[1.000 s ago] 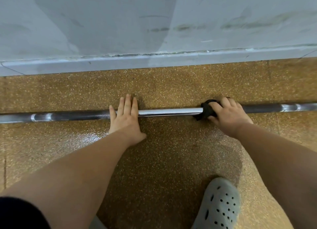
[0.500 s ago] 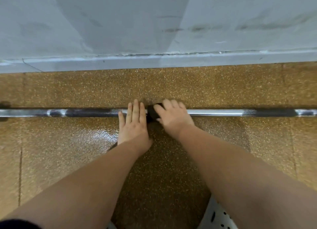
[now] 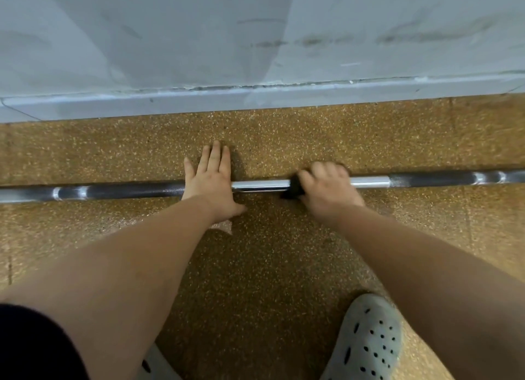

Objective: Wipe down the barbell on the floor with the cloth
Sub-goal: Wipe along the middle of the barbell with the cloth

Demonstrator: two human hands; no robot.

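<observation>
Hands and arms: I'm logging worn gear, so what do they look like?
Left hand and right hand are bare: no gloves, rings or watch visible. Both forearms are uncovered; a black sleeve edge shows at the left upper arm.

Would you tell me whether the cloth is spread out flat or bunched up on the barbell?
Bunched up: the dark cloth sits wadded against the barbell, gripped by the right hand, only a small part showing.

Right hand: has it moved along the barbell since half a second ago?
Yes. The right hand, gripping the cloth, slid rightward along the barbell: it was beside the left hand, and now bare shiny steel separates them.
</observation>
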